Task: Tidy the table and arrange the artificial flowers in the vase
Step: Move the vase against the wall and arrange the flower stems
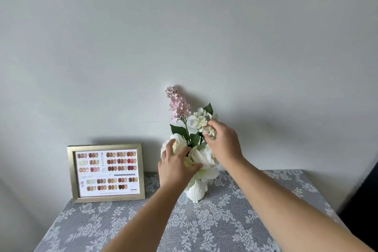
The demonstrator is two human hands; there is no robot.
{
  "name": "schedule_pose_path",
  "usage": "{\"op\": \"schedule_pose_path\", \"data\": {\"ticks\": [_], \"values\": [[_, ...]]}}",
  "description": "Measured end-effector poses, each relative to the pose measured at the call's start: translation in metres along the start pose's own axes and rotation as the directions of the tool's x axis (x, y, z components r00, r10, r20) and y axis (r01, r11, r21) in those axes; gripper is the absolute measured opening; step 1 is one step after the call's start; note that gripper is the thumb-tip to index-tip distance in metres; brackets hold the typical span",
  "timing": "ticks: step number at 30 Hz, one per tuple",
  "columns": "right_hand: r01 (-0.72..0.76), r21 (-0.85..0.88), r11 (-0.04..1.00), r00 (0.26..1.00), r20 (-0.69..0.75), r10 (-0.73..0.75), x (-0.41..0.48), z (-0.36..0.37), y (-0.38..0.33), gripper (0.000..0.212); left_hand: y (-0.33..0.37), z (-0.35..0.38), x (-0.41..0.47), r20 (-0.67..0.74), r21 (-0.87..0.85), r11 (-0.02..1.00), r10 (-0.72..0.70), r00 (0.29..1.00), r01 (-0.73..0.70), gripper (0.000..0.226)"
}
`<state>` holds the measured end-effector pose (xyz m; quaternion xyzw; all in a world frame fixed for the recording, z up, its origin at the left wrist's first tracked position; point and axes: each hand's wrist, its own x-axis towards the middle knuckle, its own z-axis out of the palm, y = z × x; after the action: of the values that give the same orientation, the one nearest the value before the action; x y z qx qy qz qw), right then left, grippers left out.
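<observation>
Vase (196, 191): white, ribbed, stood on the grey floral tablecloth (225, 221) near the wall; upper part hidden by blooms.
Flowers (201, 157): white roses, a pink spray (178, 104) and green leaves are held upright in the vase.
Left hand (176, 166): fingers spread, laid against the white roses.
Right hand (224, 141): small cream blossoms (201, 119) are pinched at the fingertips.
Framed colour chart (106, 173): propped against the wall, left of the vase, apart from it.

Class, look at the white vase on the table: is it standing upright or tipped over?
Upright. The white vase stands on its base on the tablecloth, flowers rising from its top.
</observation>
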<state>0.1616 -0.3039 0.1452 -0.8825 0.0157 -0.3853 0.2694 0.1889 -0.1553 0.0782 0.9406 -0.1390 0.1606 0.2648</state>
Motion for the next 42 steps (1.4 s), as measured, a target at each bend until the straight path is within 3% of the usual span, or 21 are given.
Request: {"op": "schedule_pose_path", "data": {"ticks": [9, 18, 24, 29, 31, 33, 36, 42], "values": [[0.009, 0.054, 0.999, 0.999, -0.033, -0.008, 0.006, -0.015, -0.004, 0.020, 0.001, 0.000, 0.001, -0.004, -0.015, 1.000, -0.011, 1.000, 0.011, 0.057], [0.101, -0.115, 0.988, 0.983, 0.166, -0.081, -0.013, 0.003, -0.003, 0.039, 0.007, -0.002, 0.003, -0.009, -0.106, 0.994, -0.003, 1.000, 0.002, 0.059], [0.162, -0.171, 0.972, 0.948, 0.300, -0.105, -0.030, 0.012, 0.008, 0.037, 0.006, -0.002, 0.003, -0.007, -0.083, 0.996, -0.017, 1.000, 0.017, 0.074], [0.156, -0.150, 0.976, 0.965, 0.232, -0.119, -0.029, 0.008, 0.014, 0.040, 0.009, -0.007, 0.000, -0.027, -0.107, 0.994, -0.012, 1.000, 0.010, 0.060], [0.145, -0.182, 0.973, 0.980, 0.161, -0.116, -0.026, 0.006, 0.016, 0.038, 0.010, -0.008, 0.001, -0.013, -0.122, 0.992, -0.014, 1.000, 0.012, 0.065], [0.053, -0.108, 0.993, 0.990, 0.133, -0.038, -0.024, 0.006, 0.018, 0.034, 0.010, -0.008, 0.001, 0.003, -0.135, 0.991, -0.013, 1.000, 0.013, 0.074], [0.002, 0.013, 1.000, 0.981, 0.196, -0.005, -0.024, 0.011, 0.018, 0.028, 0.011, -0.008, 0.001, 0.024, -0.172, 0.985, -0.019, 1.000, 0.023, 0.088], [0.074, -0.024, 0.997, 0.964, 0.257, -0.065, -0.028, 0.022, 0.016, 0.044, 0.007, -0.010, 0.004, 0.066, -0.154, 0.988, -0.017, 0.998, 0.027, 0.096]]}}
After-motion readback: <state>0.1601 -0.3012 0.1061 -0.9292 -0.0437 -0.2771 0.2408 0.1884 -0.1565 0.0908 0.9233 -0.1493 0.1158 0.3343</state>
